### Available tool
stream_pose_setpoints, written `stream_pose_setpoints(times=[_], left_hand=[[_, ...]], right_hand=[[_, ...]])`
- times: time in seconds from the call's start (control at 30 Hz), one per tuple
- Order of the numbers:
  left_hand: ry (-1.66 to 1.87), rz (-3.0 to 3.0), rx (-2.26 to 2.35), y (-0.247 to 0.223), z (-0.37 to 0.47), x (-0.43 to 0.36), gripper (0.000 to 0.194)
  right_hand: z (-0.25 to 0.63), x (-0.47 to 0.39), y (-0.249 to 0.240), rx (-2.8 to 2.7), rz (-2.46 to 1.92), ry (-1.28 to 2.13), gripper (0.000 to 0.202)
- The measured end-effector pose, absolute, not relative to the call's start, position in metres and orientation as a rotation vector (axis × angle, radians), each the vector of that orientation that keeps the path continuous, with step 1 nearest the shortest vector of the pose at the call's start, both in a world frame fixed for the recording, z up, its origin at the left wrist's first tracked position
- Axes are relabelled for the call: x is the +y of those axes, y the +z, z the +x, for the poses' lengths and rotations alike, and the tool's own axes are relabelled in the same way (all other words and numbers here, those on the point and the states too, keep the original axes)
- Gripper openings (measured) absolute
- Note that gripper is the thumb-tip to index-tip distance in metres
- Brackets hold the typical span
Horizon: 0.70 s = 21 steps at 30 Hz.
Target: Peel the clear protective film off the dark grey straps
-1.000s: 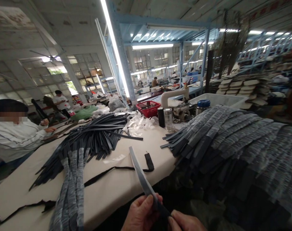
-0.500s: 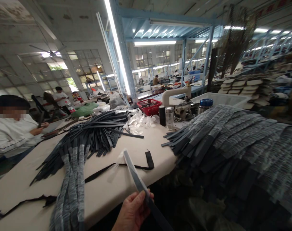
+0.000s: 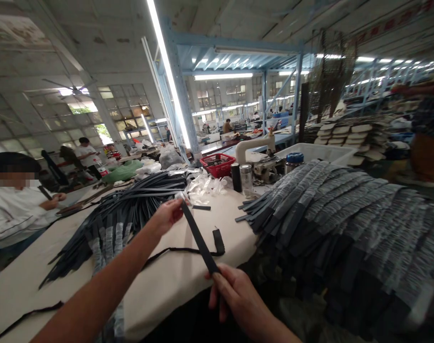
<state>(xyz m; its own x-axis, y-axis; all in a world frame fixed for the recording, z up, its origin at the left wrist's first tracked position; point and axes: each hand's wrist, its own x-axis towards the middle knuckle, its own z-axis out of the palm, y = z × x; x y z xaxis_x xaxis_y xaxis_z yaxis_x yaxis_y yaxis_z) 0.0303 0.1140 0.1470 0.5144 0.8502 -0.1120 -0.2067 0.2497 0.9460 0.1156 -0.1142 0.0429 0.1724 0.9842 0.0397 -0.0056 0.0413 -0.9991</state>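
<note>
2 hands hold 1 dark strap (image 3: 198,238) taut above the near edge of the bench (image 3: 174,281) in the head view. The left hand (image 3: 168,215) is stretched well forward, the forearm running from the lower left corner of the picture up to the wrist, and its thumb and fingers pinch the far, upper end of the strap, where a bit of clear film shows at the tip. The right hand (image 3: 236,295) sits low and close to the body, back of the hand up, knuckles bent, with thumb and fingers closed on the strap's near, lower end. The strap runs straight and slanted between them, off the surface.

On the bench's left half lies a fanned pile of dark straps (image 3: 131,209), some with film-wrapped ends pointing toward the near edge. 1 thin black strip (image 3: 188,248) with a wider tab lies flat near the middle, under the held strap. At the right edge a big heap of wrapped straps (image 3: 345,224) spills over. Toward the far edge stand a red basket (image 3: 218,164), 2 cylindrical containers (image 3: 241,178) and a sewing machine (image 3: 259,152). At the left edge a person in a white top (image 3: 13,209) sits with hands on the bench.
</note>
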Motion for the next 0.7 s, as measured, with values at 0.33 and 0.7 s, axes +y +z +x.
stream_pose_setpoints(times=[0.33, 0.7], left_hand=[[1.024, 1.162, 0.477, 0.193, 0.029, 0.129, 0.010], [0.645, 0.838, 0.890, 0.036, 0.006, 0.073, 0.013]], right_hand=[[0.130, -0.099, 0.040, -1.021, -1.204, 1.040, 0.050], [0.119, -0.136, -0.015, -1.080, -1.522, 1.071, 0.058]])
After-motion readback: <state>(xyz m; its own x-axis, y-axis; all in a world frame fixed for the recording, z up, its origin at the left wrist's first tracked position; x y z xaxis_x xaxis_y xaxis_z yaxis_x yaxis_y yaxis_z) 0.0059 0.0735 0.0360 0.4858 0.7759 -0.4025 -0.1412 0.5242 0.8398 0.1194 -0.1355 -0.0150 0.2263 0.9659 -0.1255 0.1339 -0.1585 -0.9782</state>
